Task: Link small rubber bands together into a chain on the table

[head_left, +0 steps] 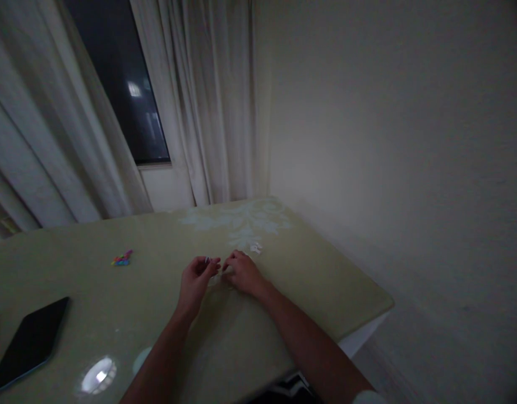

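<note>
My left hand (197, 275) is raised just over the table, thumb and fingers pinched together. A small white piece shows at its fingertips, too small to name. Close beside it, my right hand (243, 273) is curled with its fingertips pointing down and inward; what they hold, if anything, is hidden. Something thin and pale, perhaps a cord, lies on the table (262, 325) around and under both hands, too faint to make out. Just beyond my right hand is a little cluster of white pieces (256, 247).
Several small bright-coloured pieces (122, 258) lie in a pile to the left. A dark flat tablet-like device (31, 339) rests at the table's left. Curtains (208, 101) and a dark window (128, 84) stand behind; a plain wall (388, 140) borders the right side.
</note>
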Available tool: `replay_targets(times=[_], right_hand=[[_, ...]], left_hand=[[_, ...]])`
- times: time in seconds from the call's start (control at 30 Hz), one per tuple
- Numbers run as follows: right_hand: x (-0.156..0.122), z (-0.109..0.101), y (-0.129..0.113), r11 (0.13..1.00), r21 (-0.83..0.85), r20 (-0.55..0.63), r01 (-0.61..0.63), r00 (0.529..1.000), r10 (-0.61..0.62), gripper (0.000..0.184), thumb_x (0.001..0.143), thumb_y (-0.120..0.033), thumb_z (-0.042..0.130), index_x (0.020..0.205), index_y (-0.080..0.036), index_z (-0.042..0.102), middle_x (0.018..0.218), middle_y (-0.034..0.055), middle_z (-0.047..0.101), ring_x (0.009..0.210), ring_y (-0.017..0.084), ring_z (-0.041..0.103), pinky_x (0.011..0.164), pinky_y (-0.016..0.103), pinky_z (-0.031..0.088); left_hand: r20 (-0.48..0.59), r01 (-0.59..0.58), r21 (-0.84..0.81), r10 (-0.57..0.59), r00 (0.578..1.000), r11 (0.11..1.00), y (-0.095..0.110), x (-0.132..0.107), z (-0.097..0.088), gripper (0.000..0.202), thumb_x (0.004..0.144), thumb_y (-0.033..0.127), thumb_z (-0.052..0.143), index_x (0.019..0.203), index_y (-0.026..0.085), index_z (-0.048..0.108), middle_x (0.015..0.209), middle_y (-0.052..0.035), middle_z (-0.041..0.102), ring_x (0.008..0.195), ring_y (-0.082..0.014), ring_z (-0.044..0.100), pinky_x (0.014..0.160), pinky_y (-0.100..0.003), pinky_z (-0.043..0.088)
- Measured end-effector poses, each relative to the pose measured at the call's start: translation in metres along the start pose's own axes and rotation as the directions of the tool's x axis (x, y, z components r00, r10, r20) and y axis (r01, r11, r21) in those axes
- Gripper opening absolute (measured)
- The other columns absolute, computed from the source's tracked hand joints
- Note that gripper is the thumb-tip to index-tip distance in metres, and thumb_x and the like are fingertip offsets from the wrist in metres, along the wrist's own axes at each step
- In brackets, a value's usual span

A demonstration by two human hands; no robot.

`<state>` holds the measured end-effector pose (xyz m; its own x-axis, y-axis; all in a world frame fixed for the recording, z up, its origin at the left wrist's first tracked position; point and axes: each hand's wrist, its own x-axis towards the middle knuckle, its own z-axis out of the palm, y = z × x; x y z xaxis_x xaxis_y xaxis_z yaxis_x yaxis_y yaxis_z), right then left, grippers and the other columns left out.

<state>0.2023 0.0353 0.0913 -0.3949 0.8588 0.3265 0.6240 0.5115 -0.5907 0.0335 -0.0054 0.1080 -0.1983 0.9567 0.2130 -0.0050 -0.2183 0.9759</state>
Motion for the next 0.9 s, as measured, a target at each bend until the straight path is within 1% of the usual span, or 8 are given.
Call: replay_targets(times=[0.1,0.23,0.3,0.37,0.47,0.53,0.67,0.9], right_hand=[[-0.001,0.009,-0.004,0.998,-0.053,0.032,0.028,0.999,-0.026,0.005,0.084,-0.014,0.077,0.087,-0.018,0.076,0.103,0.0077,0.064,0.100,0.023,0.058,0.093,0.034,0.044],[-0.002,0.012,-0.003,0.997,-0.056,0.017,0.046,0.999,-0.045,0.005,0.082,-0.010,0.072,0.082,-0.015,0.070,0.099,0.0101,0.062,0.103,0.026,0.056,0.096,0.039,0.043],[-0.001,0.010,-0.003,0.999,-0.015,-0.019,0.042,0.999,-0.042,0.006,0.083,-0.010,0.070,0.082,-0.015,0.067,0.097,0.0090,0.060,0.103,0.025,0.055,0.097,0.039,0.043],[0.002,0.006,-0.002,0.998,0.054,-0.069,0.034,0.997,-0.030,0.005,0.088,-0.012,0.066,0.085,-0.016,0.064,0.096,0.0069,0.059,0.100,0.022,0.055,0.095,0.036,0.045],[0.006,0.000,-0.001,0.982,0.185,-0.136,0.041,0.991,-0.016,0.009,0.100,-0.020,0.054,0.094,-0.017,0.061,0.097,0.0043,0.058,0.090,0.017,0.057,0.084,0.029,0.048],[0.007,-0.002,-0.003,0.962,0.264,-0.153,0.061,0.988,-0.021,0.012,0.103,-0.024,0.051,0.097,-0.018,0.059,0.096,0.0027,0.058,0.085,0.015,0.058,0.077,0.025,0.048],[0.005,-0.004,-0.008,0.928,0.358,-0.169,0.102,0.985,-0.043,0.011,0.101,-0.028,0.057,0.095,-0.019,0.060,0.092,0.0011,0.058,0.082,0.015,0.058,0.072,0.024,0.047],[0.000,-0.012,-0.017,0.894,0.396,-0.232,0.207,0.965,-0.121,0.007,0.094,-0.024,0.067,0.088,-0.019,0.065,0.096,0.0023,0.057,0.078,0.014,0.053,0.073,0.026,0.047]], left_hand=[[-0.004,0.010,-0.034,-0.010,1.000,0.999,-0.001,0.000,0.000,0.049,0.065,0.059,0.089,0.085,0.017,0.074,0.082,-0.0076,0.078,0.078,-0.0227,0.074,0.073,-0.033,0.058],[-0.007,0.022,-0.051,-0.023,1.000,0.998,-0.005,0.002,-0.002,0.047,0.068,0.058,0.088,0.089,0.017,0.078,0.081,-0.0062,0.079,0.075,-0.0199,0.072,0.072,-0.030,0.056],[0.000,0.027,-0.053,-0.027,1.000,0.998,-0.006,0.002,-0.002,0.047,0.069,0.059,0.087,0.087,0.017,0.079,0.080,-0.0057,0.079,0.075,-0.0196,0.071,0.073,-0.029,0.055],[0.015,0.034,-0.055,-0.033,0.999,0.998,-0.006,0.002,-0.002,0.045,0.069,0.059,0.087,0.083,0.017,0.078,0.076,-0.0048,0.078,0.073,-0.0193,0.070,0.073,-0.029,0.054],[0.059,0.055,-0.070,-0.051,0.997,0.996,-0.005,-0.002,0.003,0.044,0.070,0.057,0.087,0.080,0.016,0.078,0.075,-0.0049,0.077,0.075,-0.0199,0.071,0.075,-0.030,0.055],[0.094,0.080,-0.093,-0.072,0.993,0.992,-0.004,-0.005,0.007,0.045,0.070,0.057,0.088,0.084,0.015,0.080,0.080,-0.0065,0.079,0.078,-0.0213,0.072,0.079,-0.032,0.056],[0.122,0.126,-0.172,-0.106,0.987,0.977,-0.006,-0.008,0.014,0.048,0.069,0.059,0.087,0.090,0.015,0.081,0.087,-0.0079,0.080,0.084,-0.0225,0.073,0.084,-0.035,0.057],[0.091,0.176,-0.314,-0.154,0.984,0.933,-0.008,-0.004,0.015,0.048,0.062,0.057,0.092,0.085,0.017,0.079,0.088,-0.0073,0.080,0.086,-0.0201,0.074,0.084,-0.033,0.058]])
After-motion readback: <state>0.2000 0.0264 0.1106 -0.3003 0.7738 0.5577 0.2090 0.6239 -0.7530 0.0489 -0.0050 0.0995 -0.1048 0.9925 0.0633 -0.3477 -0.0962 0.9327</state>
